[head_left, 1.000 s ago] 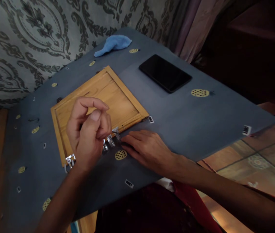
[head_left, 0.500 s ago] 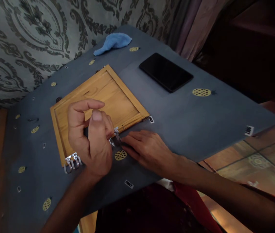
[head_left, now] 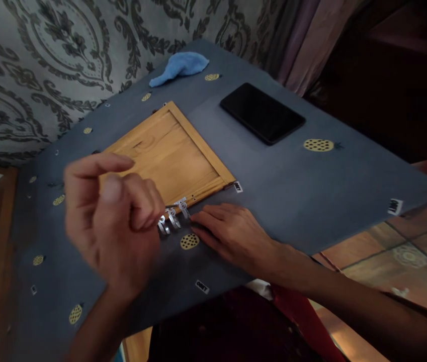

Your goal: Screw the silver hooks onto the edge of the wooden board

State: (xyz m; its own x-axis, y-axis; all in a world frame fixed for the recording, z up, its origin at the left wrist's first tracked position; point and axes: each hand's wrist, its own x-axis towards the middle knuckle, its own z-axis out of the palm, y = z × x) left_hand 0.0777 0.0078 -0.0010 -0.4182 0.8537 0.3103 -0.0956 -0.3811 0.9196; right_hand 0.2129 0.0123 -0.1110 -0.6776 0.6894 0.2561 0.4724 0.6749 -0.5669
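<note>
A wooden framed panel point(head_left: 183, 151) lies flat on the table, with silver metal hinges point(head_left: 173, 217) with curved arms along its near edge. My left hand point(head_left: 113, 216) is raised over the panel's near left part, its fingers curled and slightly blurred. A thin dark shaft, seemingly of a screwdriver point(head_left: 171, 206), sticks out past its little finger toward the hinge; its handle is hidden in the hand. My right hand point(head_left: 232, 231) rests on the table, fingers together, fingertips pinching the hinge's right curved arm at the panel's edge.
A black phone point(head_left: 262, 113) lies beyond the panel to the right. A crumpled blue cloth point(head_left: 181, 68) sits near the patterned curtain point(head_left: 62, 65) at the back. The grey tablecloth point(head_left: 349, 191) has a pineapple print, and its right edge borders the tiled floor point(head_left: 405, 251).
My left hand has moved left and nearer, uncovering more of the hinge and the thin shaft, and now covers the panel's left corner. My right hand stays at the hinge.
</note>
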